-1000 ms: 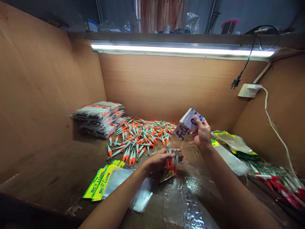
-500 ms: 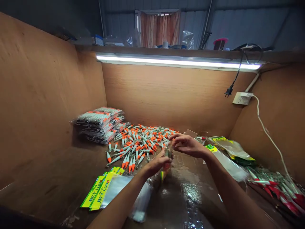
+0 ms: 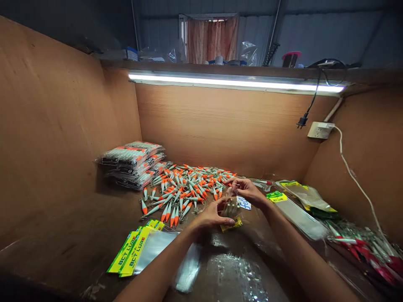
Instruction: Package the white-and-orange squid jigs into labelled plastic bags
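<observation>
My left hand (image 3: 217, 214) is wrapped round a clear plastic bag (image 3: 231, 207) with lures inside, their pale ends facing up. The bag's yellow header (image 3: 232, 225) shows below my thumb. My right hand (image 3: 247, 191) pinches clear film at the bag's upper end; its fingertips are close together. Under the right wrist lies a white card with blue handwriting (image 3: 244, 203). Just beyond the hands spreads a heap of orange-and-white fishing lures (image 3: 185, 188).
Yellow-headed empty bags (image 3: 135, 251) lie at front left. More such bags (image 3: 299, 214) lie at right, near red-and-white lures (image 3: 371, 251). Filled packs (image 3: 132, 161) are stacked at back left. A black plug (image 3: 302, 120) hangs near a wall socket (image 3: 320, 130) with a white cord.
The bag has turned in my left hand, so its lure ends and yellow header now show. My right hand has come down onto the film. The handwritten card has come into view.
</observation>
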### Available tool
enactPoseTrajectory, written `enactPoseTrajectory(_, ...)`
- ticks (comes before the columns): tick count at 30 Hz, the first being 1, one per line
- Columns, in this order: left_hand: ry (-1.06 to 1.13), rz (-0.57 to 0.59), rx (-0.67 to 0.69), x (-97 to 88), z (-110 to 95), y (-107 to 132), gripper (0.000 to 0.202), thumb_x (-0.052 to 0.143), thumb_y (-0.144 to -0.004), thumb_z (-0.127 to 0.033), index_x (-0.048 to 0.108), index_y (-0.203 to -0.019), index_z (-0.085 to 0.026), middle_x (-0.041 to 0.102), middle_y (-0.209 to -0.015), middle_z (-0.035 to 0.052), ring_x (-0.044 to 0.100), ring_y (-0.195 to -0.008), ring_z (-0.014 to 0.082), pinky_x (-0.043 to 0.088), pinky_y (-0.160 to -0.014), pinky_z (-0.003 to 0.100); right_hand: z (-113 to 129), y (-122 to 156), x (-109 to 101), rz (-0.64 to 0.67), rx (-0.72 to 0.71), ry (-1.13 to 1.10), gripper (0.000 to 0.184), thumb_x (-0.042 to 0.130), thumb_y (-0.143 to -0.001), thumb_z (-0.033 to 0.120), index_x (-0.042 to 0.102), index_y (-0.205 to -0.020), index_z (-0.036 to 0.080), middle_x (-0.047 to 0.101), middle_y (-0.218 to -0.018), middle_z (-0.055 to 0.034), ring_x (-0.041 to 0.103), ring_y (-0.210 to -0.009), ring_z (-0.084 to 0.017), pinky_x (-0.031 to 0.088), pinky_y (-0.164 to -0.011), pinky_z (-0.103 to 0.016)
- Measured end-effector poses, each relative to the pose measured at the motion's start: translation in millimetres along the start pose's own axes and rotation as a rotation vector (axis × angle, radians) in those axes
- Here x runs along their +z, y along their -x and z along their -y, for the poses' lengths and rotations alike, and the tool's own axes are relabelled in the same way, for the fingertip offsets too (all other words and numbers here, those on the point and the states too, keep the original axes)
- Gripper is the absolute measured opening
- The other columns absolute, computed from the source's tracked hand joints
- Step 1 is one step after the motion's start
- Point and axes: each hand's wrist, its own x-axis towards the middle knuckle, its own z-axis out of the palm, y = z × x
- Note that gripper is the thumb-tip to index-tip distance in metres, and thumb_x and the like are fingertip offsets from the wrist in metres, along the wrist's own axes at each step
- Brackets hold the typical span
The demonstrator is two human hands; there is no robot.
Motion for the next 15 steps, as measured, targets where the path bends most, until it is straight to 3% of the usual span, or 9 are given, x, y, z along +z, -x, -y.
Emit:
enactPoseTrajectory(2,0.005,0.025,0.022,6.2,1,2,0.065,0.091,-0.063,-0.038,0.069,-0.121,-0.017,0.070,-0.115,0.0106,0.064,-0.104,0.0264,0.047,-0.089,0.034,2,-1,1,0.001,-0.013,0.005,0.031,0.074,-0.082,0.043,0.060,-0.071,0.018,0.064,-0.120,-0.0110,0.063,-0.083,-0.018,0.052,-0.077,-0.035)
enactPoseTrajectory(5,0.017,0.060,-0.033,11.2,-3,7,0.046,0.082,-0.075,-0.046,0.074,-0.105,-0.012,0.073,-0.101,0.0111,0.067,-0.086,0.0210,0.048,-0.077,0.029,15,1,-11,0.024,-0.058,0.079,0.028,0.074,-0.080,0.030,0.061,-0.060,0.017,0.064,-0.118,-0.0099,0.060,-0.105,-0.024,0.048,-0.090,-0.038)
enactPoseTrajectory(7,0.083,0.095,-0.093,10.6,-8,9,0.046,0.079,-0.078,-0.049,0.073,-0.106,-0.012,0.073,-0.102,0.0130,0.067,-0.078,0.0180,0.048,-0.070,0.027,25,5,-25,0.089,-0.070,0.199,0.026,0.070,-0.082,0.023,0.065,-0.057,0.017,0.064,-0.118,-0.0101,0.057,-0.113,-0.026,0.045,-0.096,-0.041)
enactPoseTrajectory(10,0.180,0.099,-0.179,6.1,-19,11,0.052,0.079,-0.076,-0.052,0.071,-0.107,-0.011,0.073,-0.101,0.0148,0.066,-0.070,0.0166,0.048,-0.064,0.026,34,12,-40,0.145,-0.042,0.382,0.022,0.063,-0.085,0.019,0.073,-0.065,0.019,0.066,-0.115,-0.0099,0.060,-0.110,-0.025,0.046,-0.095,-0.041)
enactPoseTrajectory(12,0.186,0.077,-0.202,2.6,-25,12,0.054,0.083,-0.072,-0.050,0.070,-0.109,-0.011,0.073,-0.099,0.0142,0.067,-0.070,0.0172,0.049,-0.063,0.027,35,18,-42,0.080,-0.033,0.456,0.020,0.061,-0.086,0.020,0.076,-0.073,0.020,0.067,-0.110,-0.0092,0.062,-0.106,-0.023,0.048,-0.091,-0.038)
enactPoseTrajectory(15,0.150,0.048,-0.220,-0.1,-28,16,0.056,0.088,-0.067,-0.043,0.068,-0.111,-0.013,0.073,-0.093,0.0096,0.065,-0.068,0.0154,0.047,-0.061,0.024,36,31,-31,-0.126,-0.036,0.500,0.017,0.060,-0.090,0.026,0.075,-0.097,0.022,0.067,-0.111,-0.0080,0.063,-0.099,-0.021,0.051,-0.086,-0.035)
